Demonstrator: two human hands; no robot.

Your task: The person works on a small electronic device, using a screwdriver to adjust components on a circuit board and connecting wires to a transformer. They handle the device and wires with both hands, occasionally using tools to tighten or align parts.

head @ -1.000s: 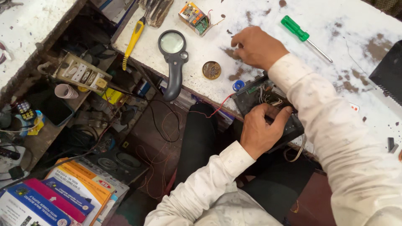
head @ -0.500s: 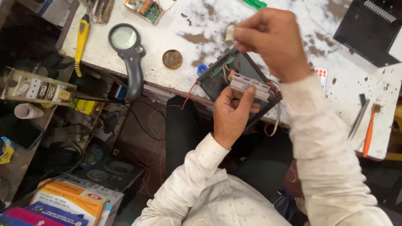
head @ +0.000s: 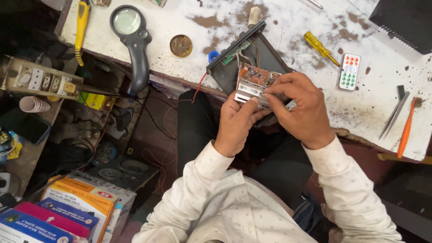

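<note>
Both hands meet over a small orange circuit board with a silver metal heat sink (head: 252, 85), wired to an open black device casing (head: 263, 56) that leans on the worn white bench's (head: 315, 90) front edge. My left hand (head: 236, 123) grips the heat sink from below with thumb and fingers. My right hand (head: 301, 105) pinches the board's right side from above. Red wire hangs from the casing toward my lap.
On the bench lie a black magnifying glass (head: 132, 40), a round brown tin (head: 181, 45), a yellow screwdriver (head: 319, 47), a small white remote (head: 349, 72), tweezers (head: 393, 114) and an orange tool (head: 407, 128). A switch board (head: 40, 81) and coloured boxes (head: 58, 216) sit lower left.
My right hand came down from the bench to the circuit board. The casing now leans on the bench edge, and both hands hold the board lower, nearer my body.
</note>
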